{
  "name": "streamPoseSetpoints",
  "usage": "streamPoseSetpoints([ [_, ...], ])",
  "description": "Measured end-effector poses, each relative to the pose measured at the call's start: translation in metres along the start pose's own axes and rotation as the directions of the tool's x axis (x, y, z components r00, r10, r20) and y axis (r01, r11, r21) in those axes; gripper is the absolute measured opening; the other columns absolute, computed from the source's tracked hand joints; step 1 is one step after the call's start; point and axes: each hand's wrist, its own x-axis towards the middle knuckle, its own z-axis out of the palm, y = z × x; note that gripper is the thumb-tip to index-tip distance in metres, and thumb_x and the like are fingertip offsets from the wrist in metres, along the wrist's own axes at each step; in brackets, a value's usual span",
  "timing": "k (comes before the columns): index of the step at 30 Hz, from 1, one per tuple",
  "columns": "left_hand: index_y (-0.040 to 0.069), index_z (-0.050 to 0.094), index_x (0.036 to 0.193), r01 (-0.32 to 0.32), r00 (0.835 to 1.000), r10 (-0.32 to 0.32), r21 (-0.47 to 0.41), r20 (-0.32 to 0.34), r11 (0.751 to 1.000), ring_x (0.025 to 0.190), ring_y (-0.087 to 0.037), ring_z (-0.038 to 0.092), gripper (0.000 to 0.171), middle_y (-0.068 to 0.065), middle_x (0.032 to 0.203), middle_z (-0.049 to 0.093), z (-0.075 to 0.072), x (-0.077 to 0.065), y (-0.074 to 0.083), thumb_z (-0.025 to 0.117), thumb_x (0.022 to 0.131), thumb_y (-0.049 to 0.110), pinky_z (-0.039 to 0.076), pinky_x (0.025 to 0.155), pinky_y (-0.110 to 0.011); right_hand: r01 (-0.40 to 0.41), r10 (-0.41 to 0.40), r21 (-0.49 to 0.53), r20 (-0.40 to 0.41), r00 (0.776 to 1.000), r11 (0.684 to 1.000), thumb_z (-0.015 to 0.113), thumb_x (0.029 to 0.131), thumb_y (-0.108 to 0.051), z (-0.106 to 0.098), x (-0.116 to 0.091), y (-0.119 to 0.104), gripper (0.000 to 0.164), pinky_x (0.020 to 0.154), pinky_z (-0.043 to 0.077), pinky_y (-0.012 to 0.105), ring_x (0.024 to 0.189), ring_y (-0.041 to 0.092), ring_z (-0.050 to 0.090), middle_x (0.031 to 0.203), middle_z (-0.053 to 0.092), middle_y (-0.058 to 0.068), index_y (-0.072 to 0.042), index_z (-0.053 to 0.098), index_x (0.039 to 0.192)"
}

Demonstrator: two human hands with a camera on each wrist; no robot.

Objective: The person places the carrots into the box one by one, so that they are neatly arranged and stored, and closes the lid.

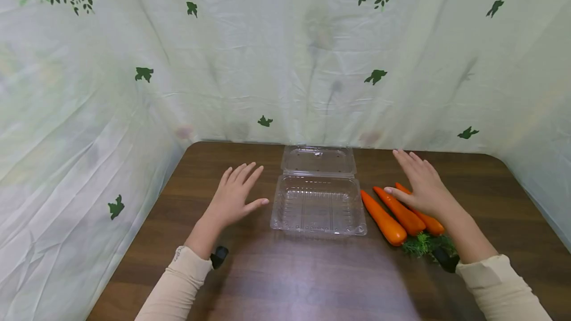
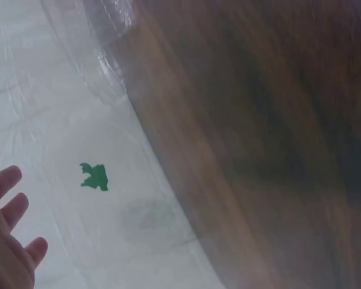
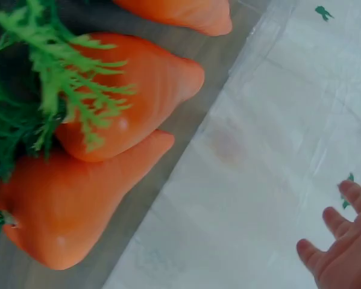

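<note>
A clear plastic clamshell box [image 1: 318,204] lies opened out on the table, its lid [image 1: 318,161] folded back toward the cloth. To the right of the box are three orange carrots [image 1: 384,218] with green feathery tops [image 1: 419,244], which the right wrist view shows close up. My left hand [image 1: 235,194] hovers left of the box, fingers spread and holding nothing. Over the carrots is my right hand [image 1: 421,185], its fingers extended and nothing in its grasp. Part of the rightmost carrot [image 1: 428,222] is hidden beneath that hand.
The brown wooden table [image 1: 312,281] runs back to a pale cloth [image 1: 285,63] printed with leaves and green birds. This cloth also hangs along the left and right sides. A dark wrist device [image 1: 219,257] sits at the left cuff, another [image 1: 446,260] at the right.
</note>
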Motion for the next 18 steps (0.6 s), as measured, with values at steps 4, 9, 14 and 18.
streamPoseSetpoints([
  [4,0.013,0.028,0.141,0.006,0.999,-0.008,-0.043,-0.037,0.999,0.126,-0.033,0.027,0.073,-0.013,0.14,0.031,0.006,-0.002,0.006,0.047,0.085,0.057,0.017,0.101,-0.051,0.015,-0.012,0.041,-0.059,0.998,0.999,0.064,0.081,-0.037,0.0,-0.005,0.005,0.084,0.099,0.015,0.057,0.128,0.04,0.019,0.143,0.023,0.018,-0.013,0.014,0.145],
  [9,0.014,0.029,0.141,0.026,0.998,-0.033,-0.11,-0.058,0.994,0.125,-0.034,0.029,0.071,-0.014,0.138,0.032,0.015,-0.006,0.014,0.047,0.085,0.056,0.021,0.1,-0.051,0.013,-0.003,0.096,-0.107,0.994,0.995,0.065,0.082,-0.031,0.001,-0.014,0.009,0.08,0.095,0.023,0.057,0.125,0.04,0.025,0.142,0.026,0.018,-0.011,0.018,0.144],
  [14,0.016,0.03,0.14,0.059,0.995,-0.075,-0.197,-0.07,0.979,0.123,-0.033,0.032,0.069,-0.014,0.135,0.036,0.024,-0.009,0.022,0.049,0.085,0.053,0.027,0.096,-0.053,-0.03,0.048,0.153,-0.115,0.992,0.988,0.062,0.085,-0.028,0.002,-0.026,0.011,0.077,0.094,0.022,0.06,0.124,0.043,0.025,0.143,0.024,0.019,-0.012,0.016,0.144],
  [18,0.015,0.032,0.14,0.111,0.99,-0.13,-0.286,-0.048,0.952,0.123,-0.032,0.033,0.065,-0.014,0.134,0.037,0.03,-0.012,0.029,0.053,0.086,0.046,0.028,0.096,-0.052,-0.071,0.097,0.206,-0.117,0.988,0.976,0.062,0.085,-0.025,0.003,-0.036,0.012,0.076,0.093,0.02,0.062,0.124,0.045,0.023,0.143,0.022,0.021,-0.012,0.016,0.144],
])
